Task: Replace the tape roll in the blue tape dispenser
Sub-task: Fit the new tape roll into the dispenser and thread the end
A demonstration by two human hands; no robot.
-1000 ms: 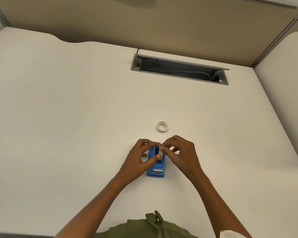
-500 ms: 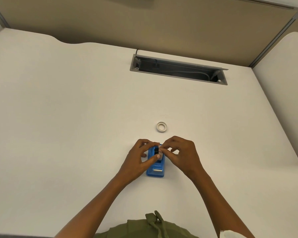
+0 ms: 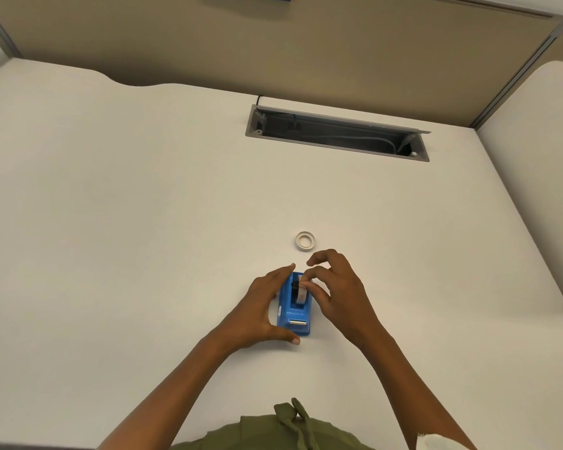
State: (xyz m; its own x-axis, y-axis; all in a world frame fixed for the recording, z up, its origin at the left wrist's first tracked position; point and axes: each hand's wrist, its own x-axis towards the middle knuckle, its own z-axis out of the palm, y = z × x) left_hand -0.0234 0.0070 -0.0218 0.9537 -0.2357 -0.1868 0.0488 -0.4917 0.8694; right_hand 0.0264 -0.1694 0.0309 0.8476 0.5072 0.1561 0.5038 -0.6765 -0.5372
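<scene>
The blue tape dispenser (image 3: 294, 313) stands on the white desk (image 3: 143, 238), its metal cutter facing me. A white tape roll (image 3: 301, 293) sits upright in its slot beside a black hub. My left hand (image 3: 260, 311) cups the dispenser's left side, fingers at the far end and thumb at the near end. My right hand (image 3: 333, 290) pinches the top of the roll with thumb and forefinger. A second small white tape ring (image 3: 305, 240) lies flat on the desk just beyond my hands.
A grey cable tray opening (image 3: 337, 133) is cut into the desk at the back, with cables inside. A tan partition wall (image 3: 273, 47) rises behind the desk. Another desk surface (image 3: 540, 131) adjoins on the right.
My left hand has shifted from pinching the top of the roll to gripping the dispenser's side. My right hand's fingers have spread, and the white roll now shows in the slot.
</scene>
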